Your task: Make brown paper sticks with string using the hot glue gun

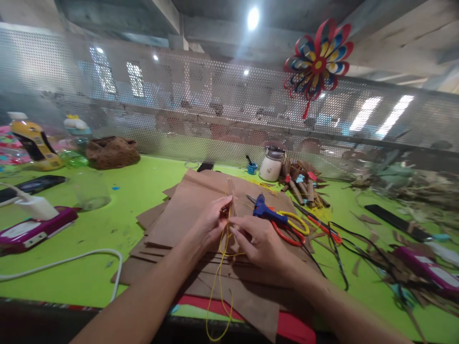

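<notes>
Close by right fingers (246, 223): glue gun (264, 209)

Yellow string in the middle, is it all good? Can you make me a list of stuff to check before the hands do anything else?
1. Left hand has the thin brown strip: ok, its fingers are on it.
2. Right hand close by: ok, its fingers are right beside the strip.
3. Yellow string free of loops: not ok, it trails in a loop toward the person.
4. String tied tight: cannot tell, the fingers hide that part.
5. Brown paper sheets in a neat pile: not ok, they are fanned out.
6. Blue glue gun cool: cannot tell by looking.
</notes>
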{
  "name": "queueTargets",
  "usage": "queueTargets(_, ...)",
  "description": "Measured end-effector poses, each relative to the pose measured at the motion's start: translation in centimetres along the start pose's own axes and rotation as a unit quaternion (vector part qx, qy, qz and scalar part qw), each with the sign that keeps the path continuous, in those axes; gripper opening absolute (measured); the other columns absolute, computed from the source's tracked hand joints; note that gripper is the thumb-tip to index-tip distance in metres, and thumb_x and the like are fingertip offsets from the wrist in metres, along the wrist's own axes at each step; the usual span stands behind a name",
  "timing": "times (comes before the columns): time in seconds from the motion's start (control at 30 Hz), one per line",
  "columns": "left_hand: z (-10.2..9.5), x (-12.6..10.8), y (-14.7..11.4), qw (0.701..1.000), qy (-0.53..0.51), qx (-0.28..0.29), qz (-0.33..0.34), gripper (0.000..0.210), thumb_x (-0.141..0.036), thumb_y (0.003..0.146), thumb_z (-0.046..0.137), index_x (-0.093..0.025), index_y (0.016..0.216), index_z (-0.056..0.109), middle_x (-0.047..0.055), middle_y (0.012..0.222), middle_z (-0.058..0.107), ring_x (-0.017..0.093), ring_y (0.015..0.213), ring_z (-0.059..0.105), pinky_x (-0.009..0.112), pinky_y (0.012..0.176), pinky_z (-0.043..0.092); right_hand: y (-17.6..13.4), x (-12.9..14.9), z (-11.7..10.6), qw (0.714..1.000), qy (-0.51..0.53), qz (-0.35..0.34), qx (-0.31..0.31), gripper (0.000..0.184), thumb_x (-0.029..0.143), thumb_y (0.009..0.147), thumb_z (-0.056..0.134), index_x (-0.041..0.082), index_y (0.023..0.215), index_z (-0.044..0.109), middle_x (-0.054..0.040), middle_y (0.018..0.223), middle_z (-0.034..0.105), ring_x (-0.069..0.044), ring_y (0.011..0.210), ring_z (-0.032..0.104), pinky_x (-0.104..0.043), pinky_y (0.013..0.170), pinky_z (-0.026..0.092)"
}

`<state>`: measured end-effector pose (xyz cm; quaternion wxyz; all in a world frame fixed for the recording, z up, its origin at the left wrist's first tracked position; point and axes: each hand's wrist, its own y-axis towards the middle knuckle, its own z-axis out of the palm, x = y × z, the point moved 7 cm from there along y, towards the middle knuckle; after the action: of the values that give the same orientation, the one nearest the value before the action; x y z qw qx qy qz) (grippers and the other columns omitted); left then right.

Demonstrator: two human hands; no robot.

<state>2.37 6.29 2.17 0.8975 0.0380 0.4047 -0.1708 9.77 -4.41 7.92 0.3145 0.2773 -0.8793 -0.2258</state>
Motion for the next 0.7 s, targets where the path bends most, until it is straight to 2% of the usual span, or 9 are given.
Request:
queueTargets(0.07,0.0,-0.1,-0.1,1.0,-0.01,-0.011,-0.007,0.006,-0.012,0.074,0.064,-0.01,0.069,0.065,0.002,0.062,0.063,0.009,0.054,0.054,0.019,0.056,0.044,0.1,-0.2,-0.5,1.0,0.01,-0.013,-0.015,0.017,0.023,0.089,0.05,0.019,0.091,0.066,-0.0031,0.081,0.068,-0.014,0.073,0.061,-0.024,0.069,0.045)
queueTargets(0.13,0.1,0.0,-0.2,0.999,-0.02,-0.016,-0.023,0.009,-0.011,0.077,0.061,-0.01,0.069,0.064,0.001,0.06,0.062,0.008,0.052,0.054,0.019,0.054,0.044,0.4,-1.7,-1.6,0.997,0.015,0.004,-0.073,0.019,0.024,0.088,0.05,0.018,0.079,0.066,-0.0018,0.07,0.066,-0.013,0.063,0.059,-0.023,0.061,0.043)
queueTargets(0.27,0.3,0.3,-0.5,0.997,-0.028,-0.026,-0.063,0.015,-0.011,0.082,0.054,-0.009,0.072,0.065,0.002,0.059,0.062,0.008,0.049,0.056,0.019,0.051,0.046,0.5,-8.0,-4.6,0.975,-0.034,0.096,-0.199,0.024,0.029,0.086,0.05,0.017,0.076,0.068,-0.0038,0.071,0.069,-0.016,0.064,0.061,-0.025,0.061,0.045)
queueTargets(0.33,0.2,0.1,-0.5,0.997,-0.03,-0.028,-0.061,0.016,-0.01,0.083,0.053,-0.008,0.072,0.065,0.003,0.059,0.063,0.008,0.049,0.057,0.019,0.049,0.046,0.5,-11.4,-5.8,0.964,-0.089,0.151,-0.198,0.026,0.03,0.085,0.048,0.017,0.077,0.069,-0.0052,0.075,0.07,-0.017,0.07,0.062,-0.027,0.069,0.046)
queueTargets(0.37,0.2,0.0,-0.4,0.998,-0.032,-0.028,-0.056,0.017,-0.01,0.083,0.053,-0.007,0.073,0.065,0.004,0.059,0.063,0.008,0.049,0.057,0.018,0.049,0.046,0.6,-12.8,-6.0,0.962,-0.126,0.174,-0.167,0.026,0.029,0.084,0.048,0.016,0.078,0.07,-0.0063,0.077,0.07,-0.018,0.073,0.062,-0.028,0.071,0.046)
queueTargets(0.43,0.1,-0.1,-0.2,0.998,-0.039,-0.018,-0.054,0.018,-0.009,0.084,0.052,-0.006,0.074,0.066,0.005,0.06,0.064,0.009,0.05,0.058,0.018,0.048,0.047,0.7,-14.8,-5.6,0.959,-0.194,0.201,-0.049,0.025,0.029,0.081,0.05,0.015,0.083,0.071,-0.0084,0.084,0.07,-0.02,0.081,0.061,-0.029,0.076,0.044)
queueTargets(0.53,0.0,-0.1,0.0,0.997,-0.042,-0.001,-0.059,0.017,-0.01,0.084,0.052,-0.005,0.077,0.066,0.006,0.063,0.065,0.01,0.049,0.058,0.02,0.048,0.049,0.2,-15.6,-4.3,0.934,-0.266,0.213,0.108,0.029,0.029,0.076,0.055,0.014,0.096,0.07,-0.0111,0.098,0.068,-0.023,0.096,0.057,-0.03,0.082,0.04)
queueTargets(0.6,0.0,-0.1,-0.1,0.997,-0.041,0.0,-0.064,0.016,-0.011,0.084,0.052,-0.005,0.077,0.066,0.006,0.064,0.066,0.01,0.049,0.058,0.021,0.049,0.05,-0.2,-15.3,-3.3,0.916,-0.297,0.222,0.151,0.034,0.026,0.073,0.056,0.014,0.103,0.067,-0.0123,0.103,0.067,-0.026,0.101,0.053,-0.032,0.084,0.039)
queueTargets(0.7,0.0,-0.1,-0.3,0.996,-0.048,-0.011,-0.068,0.017,-0.01,0.084,0.052,-0.006,0.075,0.066,0.006,0.063,0.065,0.01,0.05,0.059,0.021,0.05,0.05,-0.7,-14.6,-2.2,0.899,-0.342,0.23,0.15,0.034,0.023,0.073,0.055,0.013,0.104,0.064,-0.015,0.104,0.065,-0.028,0.103,0.05,-0.037,0.087,0.037)
